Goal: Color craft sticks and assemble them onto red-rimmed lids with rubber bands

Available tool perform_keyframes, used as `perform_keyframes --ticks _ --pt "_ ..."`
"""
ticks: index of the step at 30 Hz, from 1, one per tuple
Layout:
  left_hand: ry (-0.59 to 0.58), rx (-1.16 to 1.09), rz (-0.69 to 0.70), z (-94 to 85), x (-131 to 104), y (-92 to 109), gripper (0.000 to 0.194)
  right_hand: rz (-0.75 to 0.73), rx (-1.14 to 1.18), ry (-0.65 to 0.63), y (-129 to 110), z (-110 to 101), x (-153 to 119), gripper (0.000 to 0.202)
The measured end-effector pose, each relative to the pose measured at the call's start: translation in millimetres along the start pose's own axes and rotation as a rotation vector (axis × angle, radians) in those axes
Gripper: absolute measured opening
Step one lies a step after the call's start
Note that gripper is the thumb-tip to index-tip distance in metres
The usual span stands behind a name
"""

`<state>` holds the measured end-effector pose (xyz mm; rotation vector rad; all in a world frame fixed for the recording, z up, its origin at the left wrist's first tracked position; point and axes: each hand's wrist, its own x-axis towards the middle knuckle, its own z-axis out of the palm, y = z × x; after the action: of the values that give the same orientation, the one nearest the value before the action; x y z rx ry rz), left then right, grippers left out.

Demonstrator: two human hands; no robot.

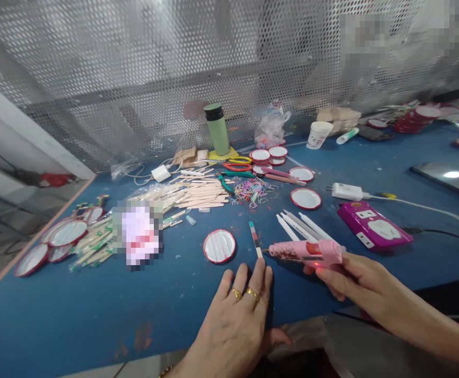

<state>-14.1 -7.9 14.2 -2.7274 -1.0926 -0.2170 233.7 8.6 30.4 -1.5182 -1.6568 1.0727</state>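
Note:
My right hand (pixel 355 281) is wrapped round a pink hot glue gun (pixel 306 252), with a red light showing near its grip. The nozzle points left, close to the lower white end of a narrow stick (pixel 254 237) banded in teal, red, dark and white. My left hand (pixel 242 310) lies flat on the table, its fingers stretched out and one fingertip on or against that white end. Just left of the stick is a round white disc (pixel 219 246) with a red rim. Several white pens (pixel 302 226) lie behind the glue gun.
On the blue table (pixel 95 310) are wooden sticks (pixel 201 193), colourful small bands (pixel 250 190), pliers (pixel 225 185) and more red-rimmed discs (pixel 305 199). Behind stand a green bottle (pixel 217 131) and a paper cup (pixel 318 135). A purple power strip (pixel 373 226) with cables sits right.

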Motion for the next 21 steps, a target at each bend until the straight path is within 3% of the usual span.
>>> perform_keyframes --ticks 7,21 --pt "0.026 0.029 0.01 -1.8 1.2 0.4 0.079 -0.07 -0.016 0.0 -1.9 1.4 1.3 0.029" --pt "0.076 0.021 0.007 -6.0 1.4 0.1 0.071 -0.099 -0.112 -0.041 -19.4 -0.1 2.9 0.038"
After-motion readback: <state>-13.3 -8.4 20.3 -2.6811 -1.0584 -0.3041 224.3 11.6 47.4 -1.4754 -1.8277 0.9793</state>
